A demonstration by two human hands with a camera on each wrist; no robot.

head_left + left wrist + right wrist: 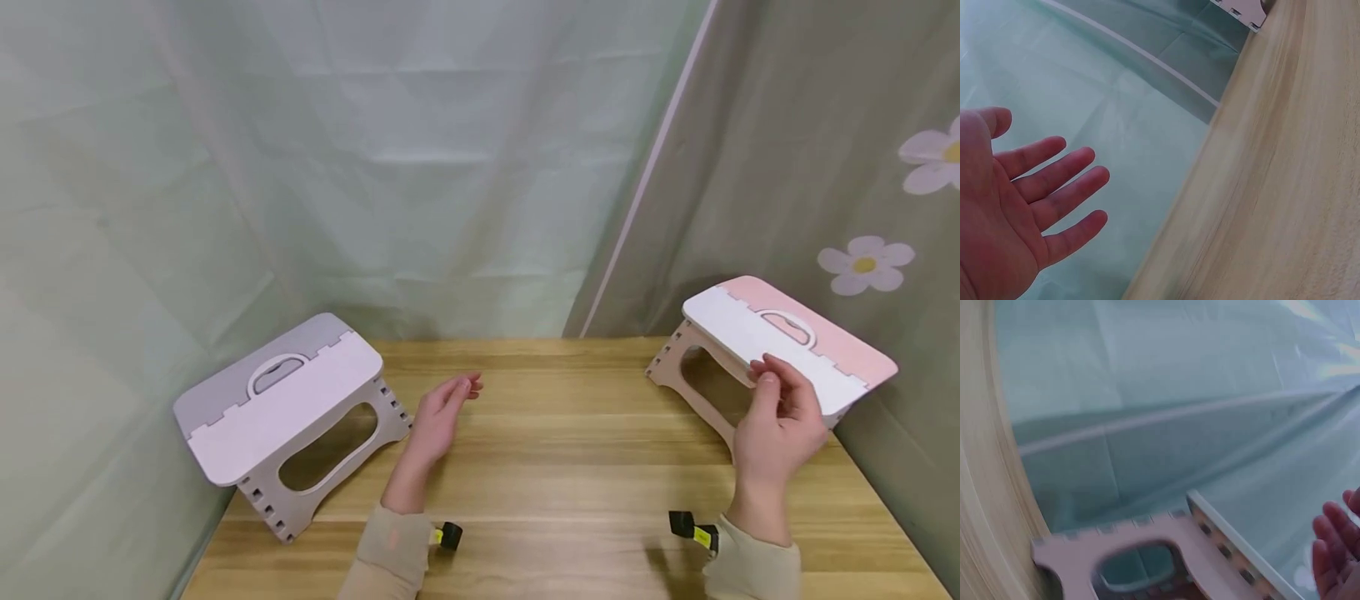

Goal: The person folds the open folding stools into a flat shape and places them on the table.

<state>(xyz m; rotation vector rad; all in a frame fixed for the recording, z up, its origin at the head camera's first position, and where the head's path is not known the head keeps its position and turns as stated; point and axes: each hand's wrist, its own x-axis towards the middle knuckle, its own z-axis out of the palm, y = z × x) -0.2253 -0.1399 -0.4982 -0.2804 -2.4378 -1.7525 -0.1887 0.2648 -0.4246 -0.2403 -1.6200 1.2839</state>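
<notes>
Two long axes, closing towards the far side

Head view: on the pale wood-grain table (555,467), the grey-and-pale-lilac plastic folding stool with a loop handle (322,387) stands at the left, its long top running from near left to far right. It lies to the left of the person's left hand (441,417), the nearer one, so gripping it would, I judge, call for a turn outward. That hand's fingers are loosely bent. Opposite, the pink-and-white plastic folding stool with a loop handle (750,329) stands at the right, its long axis running from far left to near right. The right hand (780,429) is nearer to it and overlaps its front edge here, fingers curved towards the thumb, nothing seen between them.

Left wrist view: the left palm faces up, fingers spread and holding nothing. A notched pale corner shows at the top; I cannot tell which stool it belongs to.

Right wrist view: the right fingers, partly cut off at the frame's edge, are loosely bent and apart from the pink-and-white stool, whose oval cut-out shows below.
</notes>
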